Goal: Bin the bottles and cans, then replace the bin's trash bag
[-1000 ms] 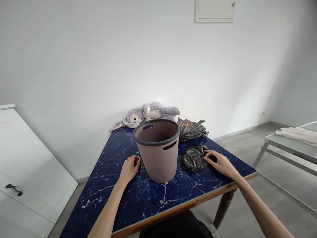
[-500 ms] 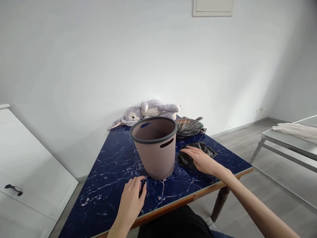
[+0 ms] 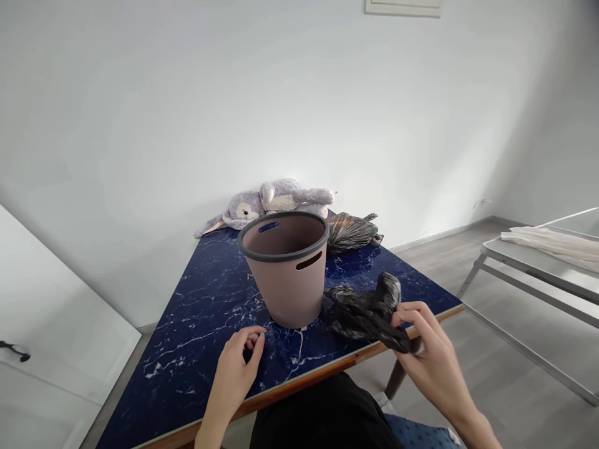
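Note:
A black plastic bag, crumpled, is pinched between the thumb and fingers of my right hand at the table's right front edge. Part of the bag still lies on the tabletop by the bin's base. A mauve waste bin with a dark grey rim and slotted handles stands upright in the middle. My left hand rests on the table left of the bin's base, fingers curled in and thumb close to the index tip, with nothing visible in it.
The blue marbled table has a wooden edge. Behind the bin lie a grey plush rabbit and a filled, dark plastic bag. A white cabinet stands left; a folding frame with white cloth stands right.
My right hand has gripped the black bag and pulled it toward me and right, lifting one side off the table. My left thumb and index finger have drawn closer together.

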Demonstrator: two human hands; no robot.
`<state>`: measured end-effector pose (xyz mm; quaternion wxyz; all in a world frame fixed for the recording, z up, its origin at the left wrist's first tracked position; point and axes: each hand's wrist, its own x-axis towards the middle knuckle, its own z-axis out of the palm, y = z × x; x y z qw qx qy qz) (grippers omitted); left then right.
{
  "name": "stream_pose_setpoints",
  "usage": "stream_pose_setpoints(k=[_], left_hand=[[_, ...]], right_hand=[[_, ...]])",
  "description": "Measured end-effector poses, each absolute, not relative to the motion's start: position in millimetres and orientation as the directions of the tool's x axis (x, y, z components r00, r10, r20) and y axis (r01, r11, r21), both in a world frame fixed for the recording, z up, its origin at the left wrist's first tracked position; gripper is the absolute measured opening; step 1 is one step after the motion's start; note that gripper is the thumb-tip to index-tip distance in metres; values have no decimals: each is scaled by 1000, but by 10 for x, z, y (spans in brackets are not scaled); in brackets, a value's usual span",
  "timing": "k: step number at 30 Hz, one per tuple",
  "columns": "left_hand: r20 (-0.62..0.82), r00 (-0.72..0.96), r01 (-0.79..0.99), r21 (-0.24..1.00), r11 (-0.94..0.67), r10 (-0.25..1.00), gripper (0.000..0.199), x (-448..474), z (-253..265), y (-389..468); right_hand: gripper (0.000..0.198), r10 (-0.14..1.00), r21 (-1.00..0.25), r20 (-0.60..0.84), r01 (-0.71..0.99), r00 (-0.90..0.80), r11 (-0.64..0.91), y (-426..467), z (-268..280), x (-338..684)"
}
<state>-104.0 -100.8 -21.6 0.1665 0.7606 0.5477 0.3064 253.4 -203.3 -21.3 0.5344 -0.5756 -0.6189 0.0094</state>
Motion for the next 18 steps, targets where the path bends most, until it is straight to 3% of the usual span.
stream_pose_setpoints(k=[2,6,12,16,18], left_hand=[[276,188,718,617,-324,943,42,-1047,-210,-1007],[253,229,676,654,-340,940,41,-992,-122,-1029],[281,320,526,741,-416,905,40,-692,160,-1237],[234,373,528,742,-413,898,60,-511,358,-1430],[179,379,545,750,-375,908,48,-452,457,-1499]], right_hand=[[7,700,-725,625,589,344,358,-2188,-143,2512],[21,735,-873,485,309,474,377,-2267,-40,2511],[22,803,-899,424,86,418,429,-2191,-6,2408],[30,846,-912,361,-39,393,408,-2202,20,2321],[36,880,-932,314,-61,356,357,-2217,31,2321]])
